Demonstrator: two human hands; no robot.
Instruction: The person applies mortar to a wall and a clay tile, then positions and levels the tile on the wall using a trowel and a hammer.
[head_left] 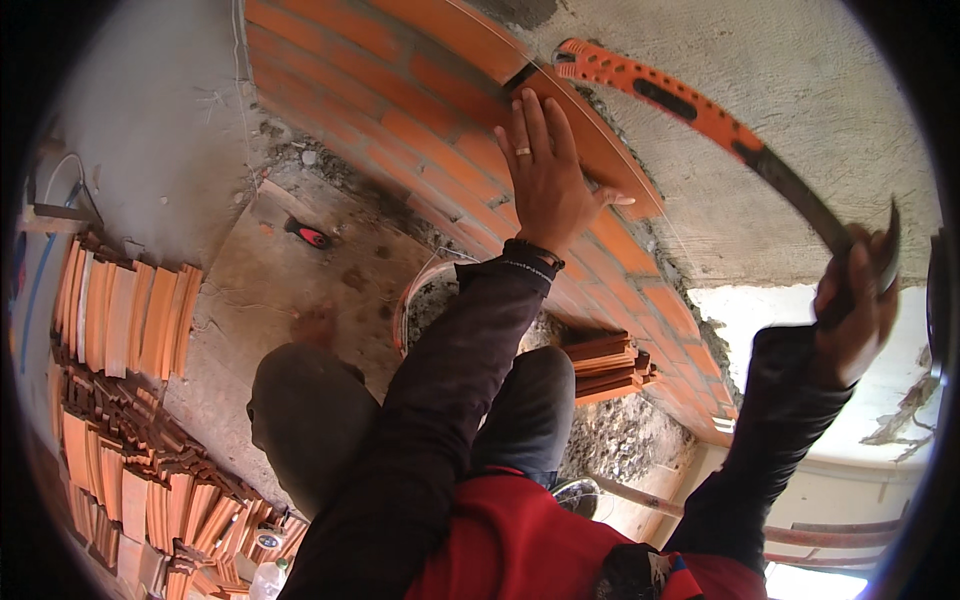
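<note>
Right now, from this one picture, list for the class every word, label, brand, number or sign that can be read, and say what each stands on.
None can be read.
Orange-handled hammer in the right hand: any marking is too blurred.
Bracelets on the left wrist: pale details, too small.
Red-and-black object on the floor: any lettering is too small.
Brick wall: no writing visible.

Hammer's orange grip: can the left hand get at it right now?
Probably yes: nothing visible blocks the way from the left hand to the orange grip, though that hand lies on a brick and would have to lift off; depth is hard to judge.
</note>
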